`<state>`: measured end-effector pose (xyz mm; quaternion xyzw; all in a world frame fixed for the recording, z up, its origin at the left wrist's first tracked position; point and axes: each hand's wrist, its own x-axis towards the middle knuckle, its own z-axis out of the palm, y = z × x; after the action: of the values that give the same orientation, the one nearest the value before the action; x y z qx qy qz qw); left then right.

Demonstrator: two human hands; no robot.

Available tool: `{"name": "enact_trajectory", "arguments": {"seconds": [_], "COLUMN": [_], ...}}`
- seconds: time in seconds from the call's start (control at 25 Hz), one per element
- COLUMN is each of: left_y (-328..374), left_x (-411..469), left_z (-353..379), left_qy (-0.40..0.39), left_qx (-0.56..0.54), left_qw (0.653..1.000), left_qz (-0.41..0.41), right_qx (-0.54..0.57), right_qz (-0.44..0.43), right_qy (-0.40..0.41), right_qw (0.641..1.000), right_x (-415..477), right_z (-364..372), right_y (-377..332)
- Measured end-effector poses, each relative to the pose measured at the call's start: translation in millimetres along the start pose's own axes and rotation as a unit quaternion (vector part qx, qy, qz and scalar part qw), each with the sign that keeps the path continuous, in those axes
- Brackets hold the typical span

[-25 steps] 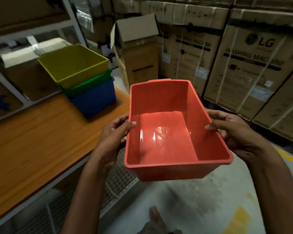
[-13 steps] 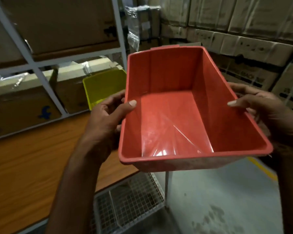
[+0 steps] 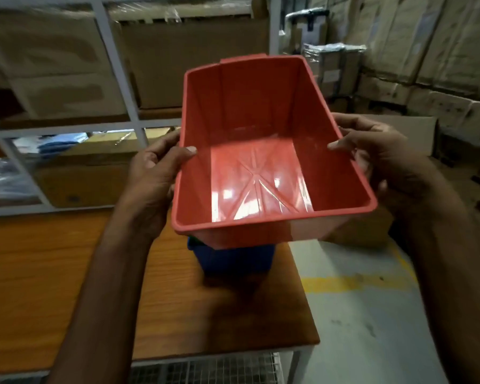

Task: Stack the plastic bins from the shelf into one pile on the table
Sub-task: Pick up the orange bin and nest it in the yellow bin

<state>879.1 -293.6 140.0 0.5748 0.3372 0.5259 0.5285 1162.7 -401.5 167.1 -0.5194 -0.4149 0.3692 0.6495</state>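
An empty red plastic bin (image 3: 250,139) fills the middle of the view, held level in the air by its two long sides. My left hand (image 3: 153,176) grips its left rim, thumb inside the wall. My right hand (image 3: 380,162) grips the right rim the same way. Directly under the red bin stands the pile on the wooden table (image 3: 53,286); only the blue bottom bin (image 3: 233,259) and a sliver of green rim show. The red bin hides the rest of the pile, and I cannot tell whether it touches it.
A white metal shelf frame (image 3: 122,79) with cardboard boxes stands behind the table. The table's right edge and corner lie just right of the pile, with grey floor and a yellow line (image 3: 358,281) beyond. An open carton (image 3: 399,134) and stacked boxes fill the right.
The view has swung left and forward. The red bin, held in both hands throughout, has moved from beside the pile to straight above it, covering the yellow and green bins.
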Motion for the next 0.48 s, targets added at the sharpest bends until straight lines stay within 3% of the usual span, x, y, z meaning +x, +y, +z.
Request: {"name": "enact_trajectory", "arguments": {"seconds": [0.2,0.48], "left_y": [-12,-33], "left_x": [35,83], "left_z": [-8,-31], "left_qy": [0.032,0.027], "left_qx": [0.028,0.015], "left_qw": [0.999,0.999], "left_qz": [0.033,0.033], "right_qx": [-0.011,-0.011], "right_qz": [-0.030,-0.028], "right_qy": [-0.055,-0.053], "right_qw": [0.998,0.998], "right_x": [61,98], "right_z": [18,49], "right_y": [23,45]}}
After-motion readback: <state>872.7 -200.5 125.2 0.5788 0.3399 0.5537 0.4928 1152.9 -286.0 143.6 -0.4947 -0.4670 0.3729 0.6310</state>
